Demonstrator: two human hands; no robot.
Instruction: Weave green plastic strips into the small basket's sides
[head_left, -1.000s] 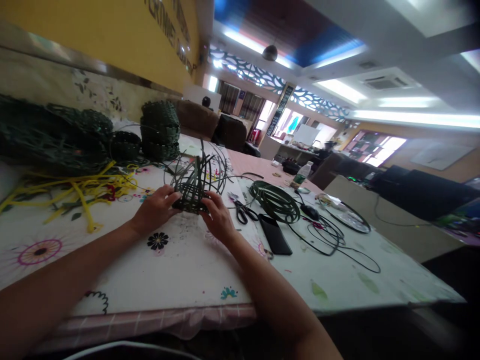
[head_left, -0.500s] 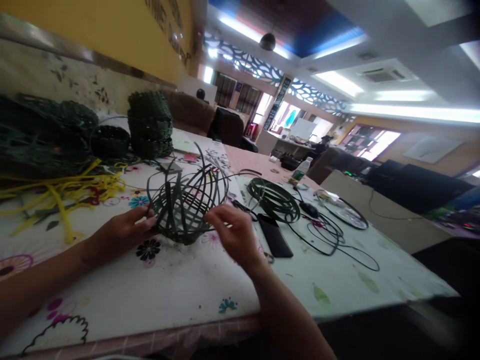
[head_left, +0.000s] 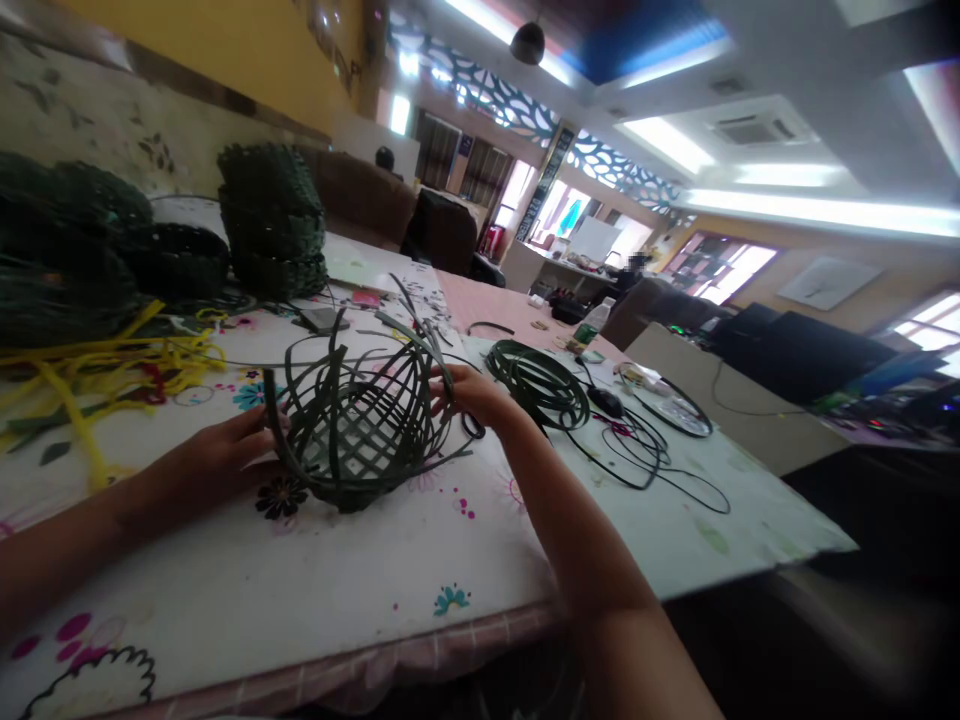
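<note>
A half-woven dark green basket (head_left: 360, 440) with a lattice base and loose, curving strips rests on the flowered tablecloth in front of me. My left hand (head_left: 240, 445) is at its left side, fingers closed on an upright strip at the rim. On the far right side of the basket, my right hand (head_left: 463, 392) has its fingers closed round the green strips. Some of its fingertips are hidden behind the strips.
Finished dark green baskets (head_left: 271, 222) stand at the back left, behind yellow strips (head_left: 82, 420). To the right lie a coil of green strip (head_left: 536, 385), a black mouse (head_left: 604, 402) with cable, and a bottle (head_left: 592, 326).
My right hand has moved away from the near right rim to the basket's far right side. The basket has turned and opened toward me. The camera view has shifted slightly.
</note>
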